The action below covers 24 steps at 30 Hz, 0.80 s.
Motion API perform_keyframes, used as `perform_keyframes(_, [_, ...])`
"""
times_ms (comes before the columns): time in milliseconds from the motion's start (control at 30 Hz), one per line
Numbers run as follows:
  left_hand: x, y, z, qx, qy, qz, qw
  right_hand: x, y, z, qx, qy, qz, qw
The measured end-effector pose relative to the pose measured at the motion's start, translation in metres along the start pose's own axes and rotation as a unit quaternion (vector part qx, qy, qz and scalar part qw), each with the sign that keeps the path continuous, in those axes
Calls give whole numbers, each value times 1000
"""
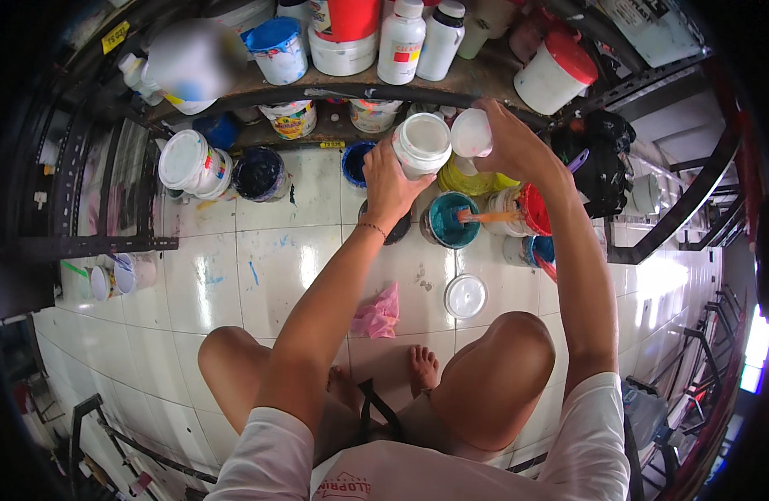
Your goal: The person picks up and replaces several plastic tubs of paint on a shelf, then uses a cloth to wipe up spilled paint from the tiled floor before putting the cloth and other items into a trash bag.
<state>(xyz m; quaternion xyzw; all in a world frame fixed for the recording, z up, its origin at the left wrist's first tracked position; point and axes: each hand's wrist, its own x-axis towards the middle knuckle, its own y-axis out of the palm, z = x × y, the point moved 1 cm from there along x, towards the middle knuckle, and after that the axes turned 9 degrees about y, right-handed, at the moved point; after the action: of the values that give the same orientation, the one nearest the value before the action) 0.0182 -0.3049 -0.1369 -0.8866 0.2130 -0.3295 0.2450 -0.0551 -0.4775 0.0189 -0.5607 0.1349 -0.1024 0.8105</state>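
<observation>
My left hand (388, 188) is closed round a white plastic jar (423, 146), lifted above the floor with its round mouth facing up. The inside of the jar looks white. Right beside it, my right hand (515, 144) grips a small white cup (471, 134) by its far side. Jar and cup almost meet; whether they touch I cannot tell. Below them on the floor stands a tub of teal paint (452, 220) with an orange-stained stirring stick (490, 216) in it. A white round lid (466, 296) lies nearer to me.
A crumpled pink cloth (378, 312) lies between my feet. Paint tubs, among them a dark one (260, 174) and a white lidded one (185, 163), stand along the shelf (334, 87). Bottles and buckets crowd it. A black bag (600, 171) is at the right.
</observation>
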Motion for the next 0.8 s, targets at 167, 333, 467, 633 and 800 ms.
perform_keyframes(167, [1, 3, -1, 14, -20, 9, 1000, 19, 4, 15, 37, -59, 36, 997])
perform_keyframes(333, [-1, 2, -2, -6, -19, -4, 1000, 26, 26, 29, -41, -81, 31, 995])
perform_keyframes(467, [-3, 4, -4, 1, -15, -16, 1000, 29, 37, 24, -52, -113, 6, 992])
perform_keyframes(633, [-4, 6, -6, -2, -18, -24, 1000, 30, 38, 29, -80, -124, 13, 989])
perform_keyframes(800, [-3, 6, -10, -1, -20, -27, 999, 34, 43, 37, -138, -112, 15, 984])
